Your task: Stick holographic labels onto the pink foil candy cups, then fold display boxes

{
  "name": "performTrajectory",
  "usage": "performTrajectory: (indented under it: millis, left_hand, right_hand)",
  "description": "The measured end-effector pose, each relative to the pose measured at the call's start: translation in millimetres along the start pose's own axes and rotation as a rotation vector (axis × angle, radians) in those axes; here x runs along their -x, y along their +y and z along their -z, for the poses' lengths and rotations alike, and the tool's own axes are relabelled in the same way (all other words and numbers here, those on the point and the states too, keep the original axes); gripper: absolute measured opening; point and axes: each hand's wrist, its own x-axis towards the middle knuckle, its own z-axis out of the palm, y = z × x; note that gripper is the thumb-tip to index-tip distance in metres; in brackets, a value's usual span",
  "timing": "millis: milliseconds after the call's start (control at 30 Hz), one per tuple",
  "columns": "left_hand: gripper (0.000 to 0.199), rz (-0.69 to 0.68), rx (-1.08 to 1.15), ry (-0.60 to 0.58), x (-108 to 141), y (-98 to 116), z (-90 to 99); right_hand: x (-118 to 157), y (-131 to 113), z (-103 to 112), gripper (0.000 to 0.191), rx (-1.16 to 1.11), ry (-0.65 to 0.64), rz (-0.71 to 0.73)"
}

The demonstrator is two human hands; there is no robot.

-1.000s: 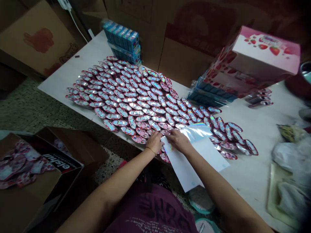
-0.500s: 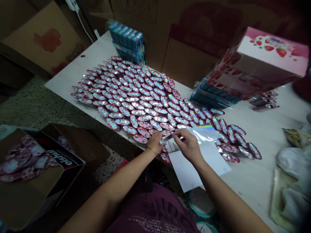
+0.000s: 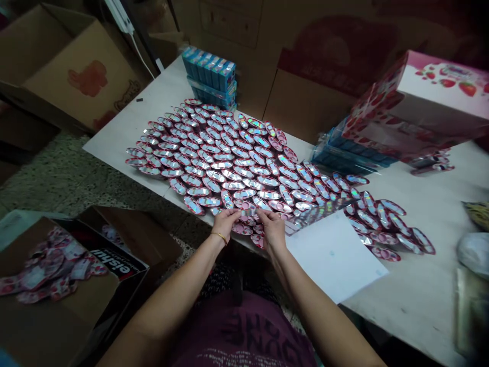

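Many small pink-and-red oval packs (image 3: pixel 233 163) stand close together on the table, most with a shiny silver sticker on top. The few nearest me show bare pink tops. My left hand (image 3: pixel 225 224) is pinched over these near packs. Facing it, my right hand (image 3: pixel 273 228) has its thumb and fingers pressed together. A small shiny sticker (image 3: pixel 250 210) spans the gap between my fingertips, just over a pack; its ends are hidden by the fingers. A white backing sheet (image 3: pixel 336 257) with a strip of shiny stickers (image 3: pixel 321 214) lies right of my right hand.
Blue boxes (image 3: pixel 210 76) are stacked at the back left, and more blue boxes (image 3: pixel 344 153) stand by a strawberry-printed carton (image 3: pixel 420 107). An open carton (image 3: pixel 76 275) with loose pink packs is at lower left. Plastic bags (image 3: pixel 473 252) lie at the right edge.
My right hand has moved left, away from the sticker sheet, and both hands now meet over the near packs with the sticker between them. The sheet has turned and flattened. The view has shifted.
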Motion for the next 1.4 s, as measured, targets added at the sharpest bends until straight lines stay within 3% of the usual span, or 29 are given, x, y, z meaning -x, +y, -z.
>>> performTrajectory:
  millis: [100,200,300,467,567,667,767,800,867,967,1033,1133,1233,1400]
  left_hand:
    - [0.016,-0.136,-0.198,0.067,-22,-1,4.0]
    - [0.007,-0.384,-0.544,0.177,-40,0,7.3]
    - [0.008,-0.581,-0.861,0.217,-49,2,6.6]
    - [0.011,-0.613,-1.174,0.182,-52,6,0.2]
    - [0.013,-0.556,-1.211,0.180,-54,11,-0.7]
    - [0.020,-0.511,-1.141,0.204,-53,17,1.2]
    - [0.020,-0.619,-1.018,0.163,-42,14,-2.7]
    - [0.017,-0.667,-0.974,0.116,-36,11,-7.3]
    - [0.016,-0.727,-0.929,-0.029,-24,2,-22.8]
    - [0.025,-0.755,-1.009,-0.215,-6,-15,-56.2]
    - [0.035,-0.766,-1.121,-0.279,2,-28,-77.9]
    - [0.044,-0.753,-1.269,-0.310,9,-45,-99.5]
    - [0.037,-0.736,-1.319,-0.278,10,-59,-107.4]
    - [0.029,-0.744,-1.306,-0.190,8,-72,-107.8]
  right_hand:
    - [-12,23,-9,0.030,0.105,0.138,0.147]
    - [-24,39,-15,0.027,0.353,0.300,0.333]
    - [-30,46,-21,0.025,0.609,0.396,0.454]
    - [-33,46,-29,0.022,0.882,0.459,0.445]
    - [-32,44,-30,0.018,0.904,0.435,0.482]
    - [-20,27,-24,0.024,0.847,0.325,0.555]
    - [-3,-13,1,0.024,0.816,0.034,0.792]
    - [0,-29,15,0.025,0.839,-0.039,0.886]
    - [-2,-62,47,0.026,0.954,-0.036,1.003]
    - [-23,-89,98,0.020,1.313,-0.175,0.975]
    - [-39,-88,126,0.017,1.530,-0.312,0.910]
    - [-55,-69,150,0.030,1.665,-0.406,0.917]
    - [-64,-49,156,0.041,1.648,-0.442,1.019]
    - [-80,-24,155,0.031,1.534,-0.581,1.174]
